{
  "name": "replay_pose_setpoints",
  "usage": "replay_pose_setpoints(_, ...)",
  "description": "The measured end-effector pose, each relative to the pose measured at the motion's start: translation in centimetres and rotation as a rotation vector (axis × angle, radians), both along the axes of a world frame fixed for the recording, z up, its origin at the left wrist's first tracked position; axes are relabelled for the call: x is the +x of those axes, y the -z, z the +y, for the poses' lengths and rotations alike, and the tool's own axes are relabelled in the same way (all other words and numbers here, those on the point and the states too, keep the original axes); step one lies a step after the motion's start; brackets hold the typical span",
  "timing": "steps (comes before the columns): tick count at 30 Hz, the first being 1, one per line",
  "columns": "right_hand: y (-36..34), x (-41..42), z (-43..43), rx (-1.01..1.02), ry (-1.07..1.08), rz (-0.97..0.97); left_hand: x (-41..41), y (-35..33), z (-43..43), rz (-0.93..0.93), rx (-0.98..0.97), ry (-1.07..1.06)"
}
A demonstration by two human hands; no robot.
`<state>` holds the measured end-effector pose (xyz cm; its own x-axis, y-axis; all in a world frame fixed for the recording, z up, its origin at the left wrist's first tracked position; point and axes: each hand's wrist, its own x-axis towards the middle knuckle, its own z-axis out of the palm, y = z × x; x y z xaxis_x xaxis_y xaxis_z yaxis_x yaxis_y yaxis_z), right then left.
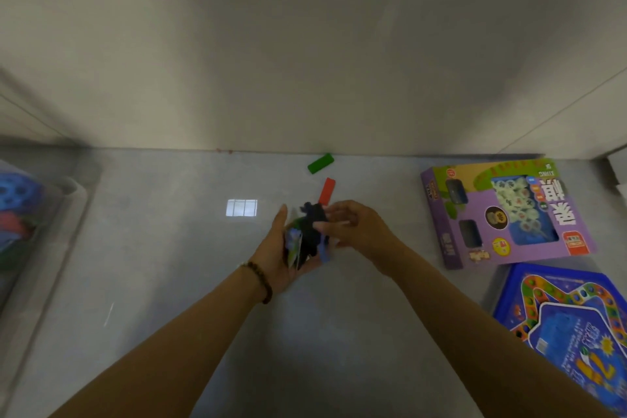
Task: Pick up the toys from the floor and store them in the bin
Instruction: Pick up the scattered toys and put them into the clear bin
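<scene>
Toy pieces (307, 234) bundled between two hands, low over the floor (163, 265).
The left hand (271, 258) cups the small dark, blue and green bits in its palm while the right hand (356, 224) pinches the top of the bundle. They look light, stiff and loose, likely to spill unless cradled from below. A red block (327, 191) and a green block (320, 163) lie just beyond, best taken by their long sides. At far left, the clear bin (68, 224) holds a blue perforated toy (17, 195) and blurred red and green shapes.
</scene>
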<state>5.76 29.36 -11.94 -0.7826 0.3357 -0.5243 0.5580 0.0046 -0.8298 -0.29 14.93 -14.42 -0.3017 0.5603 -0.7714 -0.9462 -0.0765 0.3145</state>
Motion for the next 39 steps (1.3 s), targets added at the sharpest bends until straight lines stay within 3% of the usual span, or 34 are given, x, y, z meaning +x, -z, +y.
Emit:
replay_pose_setpoints(4,0.0,-2.3,1.5,0.343,0.175,0.080,-0.7,0.1,0.0,0.063,-0.027,-0.077)
replay_pose_setpoints(8,1.9,-4.1,0.9,0.383,0.058,-0.020,-1.7,0.3,-1.2,0.261,-0.165,-0.044)
replay_pose_setpoints(12,3.6,-4.9,0.0,0.573,-0.083,-0.067,-3.6,-0.1,-2.8,0.307,-0.201,-0.095)
replay_pose_setpoints(19,3.1,-8.0,-0.3,0.652,0.279,0.103,-6.1,-0.3,-4.0,0.360,-0.188,-0.121)
replay_pose_setpoints(29,4.0,-10.3,-0.4,0.870,0.139,-0.089,-7.7,-1.0,-5.8,0.315,-0.226,-0.203)
replay_pose_setpoints(33,0.6,-9.5,-2.0,0.655,0.078,-0.055,-9.1,-4.3,-7.7,0.398,-0.300,-0.096)
replay_pose_setpoints(39,-14.2,-13.6,-10.9,0.263,-0.171,0.404,-12.5,-15.8,-13.6,0.530,-0.264,-0.090)
